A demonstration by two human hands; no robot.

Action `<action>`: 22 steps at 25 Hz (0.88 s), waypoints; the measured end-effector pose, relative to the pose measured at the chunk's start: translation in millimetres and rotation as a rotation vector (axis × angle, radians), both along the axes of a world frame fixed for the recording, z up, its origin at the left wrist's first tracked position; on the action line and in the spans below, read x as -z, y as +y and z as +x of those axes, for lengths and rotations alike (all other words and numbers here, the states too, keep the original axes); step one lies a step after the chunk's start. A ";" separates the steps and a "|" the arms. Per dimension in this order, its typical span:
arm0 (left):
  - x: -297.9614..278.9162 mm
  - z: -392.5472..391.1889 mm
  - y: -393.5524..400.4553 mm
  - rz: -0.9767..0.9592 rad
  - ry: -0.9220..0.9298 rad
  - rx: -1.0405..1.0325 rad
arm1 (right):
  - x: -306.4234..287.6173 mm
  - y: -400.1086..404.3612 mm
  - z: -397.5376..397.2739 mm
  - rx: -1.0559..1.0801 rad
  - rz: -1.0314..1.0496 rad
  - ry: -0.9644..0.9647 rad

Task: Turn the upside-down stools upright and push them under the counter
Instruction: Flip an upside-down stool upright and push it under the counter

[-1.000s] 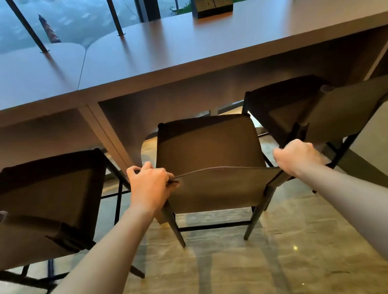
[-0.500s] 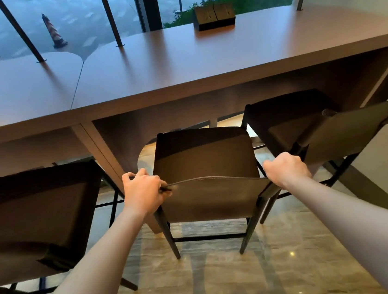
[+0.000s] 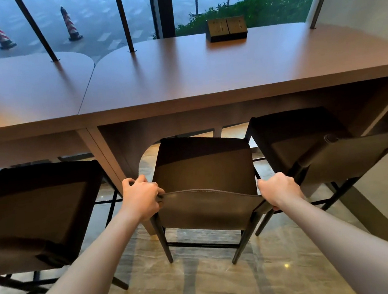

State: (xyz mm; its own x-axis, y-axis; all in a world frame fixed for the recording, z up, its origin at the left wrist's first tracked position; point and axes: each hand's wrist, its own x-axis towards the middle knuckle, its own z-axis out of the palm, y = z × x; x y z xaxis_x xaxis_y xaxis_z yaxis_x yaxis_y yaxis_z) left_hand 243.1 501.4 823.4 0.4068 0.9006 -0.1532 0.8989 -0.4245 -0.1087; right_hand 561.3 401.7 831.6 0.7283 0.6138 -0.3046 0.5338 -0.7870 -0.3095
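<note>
Pushed further under counter (image 3: 206,92) (flanked by neighbouring stools (image 3: 38,208)): middle stool (image 3: 205,169).

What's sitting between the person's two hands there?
In the head view, the curved backrest of the middle stool spans the gap: the left hand grips its left end, the right hand its right.

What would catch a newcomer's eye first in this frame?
Two bare arms reach in from below: the left hand and the right hand grip the two ends of the backrest of the middle stool, which stands upright at the counter. Two like stools flank it, the left stool and the right stool. On the counter's far edge sits a dark socket box.
</note>
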 end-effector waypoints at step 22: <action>-58.1 0.5 47.1 -0.394 0.492 0.284 | -46.1 3.5 25.8 -0.804 -0.549 0.049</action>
